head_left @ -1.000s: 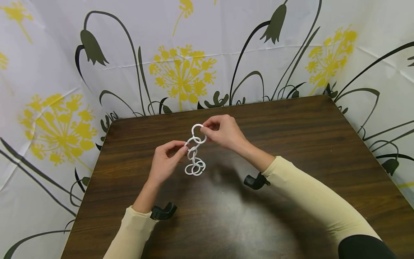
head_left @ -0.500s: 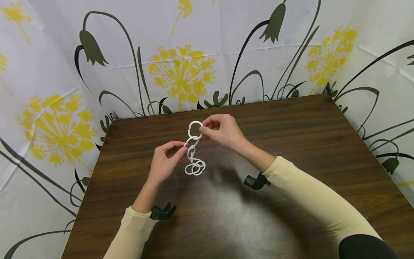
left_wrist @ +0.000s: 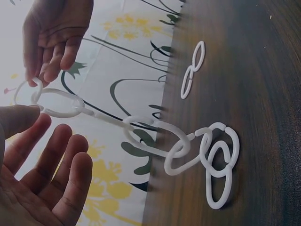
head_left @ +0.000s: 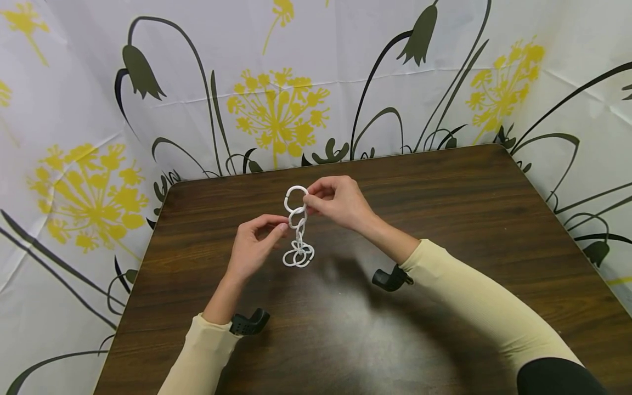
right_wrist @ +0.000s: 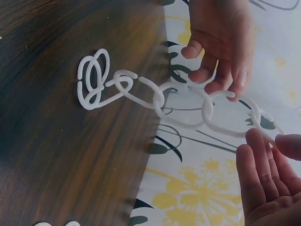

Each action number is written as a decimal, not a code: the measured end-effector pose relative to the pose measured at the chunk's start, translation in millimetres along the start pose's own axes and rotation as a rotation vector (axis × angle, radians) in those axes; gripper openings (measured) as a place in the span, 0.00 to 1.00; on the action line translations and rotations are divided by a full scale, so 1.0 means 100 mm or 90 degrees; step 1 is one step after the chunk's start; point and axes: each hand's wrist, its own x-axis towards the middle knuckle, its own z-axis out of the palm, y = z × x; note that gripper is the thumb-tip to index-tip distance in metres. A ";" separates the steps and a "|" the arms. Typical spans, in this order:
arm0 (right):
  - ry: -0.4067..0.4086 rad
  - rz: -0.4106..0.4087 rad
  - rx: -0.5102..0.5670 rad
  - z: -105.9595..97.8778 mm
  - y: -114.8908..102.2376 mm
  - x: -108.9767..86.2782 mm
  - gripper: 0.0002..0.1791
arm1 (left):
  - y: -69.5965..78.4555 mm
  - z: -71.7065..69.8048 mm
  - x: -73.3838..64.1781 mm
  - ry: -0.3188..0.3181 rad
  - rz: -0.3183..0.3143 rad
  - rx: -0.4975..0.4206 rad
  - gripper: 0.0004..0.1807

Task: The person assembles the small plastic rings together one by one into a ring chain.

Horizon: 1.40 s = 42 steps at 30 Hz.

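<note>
A chain of white plastic links (head_left: 300,235) hangs between my hands in the head view, its lower links (left_wrist: 228,187) piled on the table. My right hand (head_left: 344,202) pinches the top link (head_left: 286,201) between thumb and fingers. Lower and to the left, the thumb and index fingertips of my left hand (head_left: 253,244) pinch the edge of the link below it. The left wrist view shows my left hand's other fingers held loosely away from the chain. Small gaps in several links appear in the right wrist view.
A dark wood-grain table (head_left: 207,329) lies under both hands. Two more white links (left_wrist: 193,70) lie apart on it in the left wrist view; the head view does not show them. Behind the table hangs a white flower-patterned cloth (head_left: 187,126).
The top link has shifted left and turned in my right fingers. The second link has turned too, and the middle of the chain has swung slightly right. Both hands have barely moved.
</note>
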 end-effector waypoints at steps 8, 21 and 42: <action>-0.008 0.011 -0.004 0.01 0.01 -0.01 0.04 | 0.04 0.02 0.05 0.027 0.016 -0.029 0.11; -0.042 0.016 -0.052 0.02 0.04 -0.03 0.04 | -0.20 0.06 0.18 0.052 0.048 -0.057 0.12; -0.135 0.041 -0.426 -0.57 0.49 -0.15 0.05 | 0.03 0.06 0.09 0.060 0.017 -0.049 0.10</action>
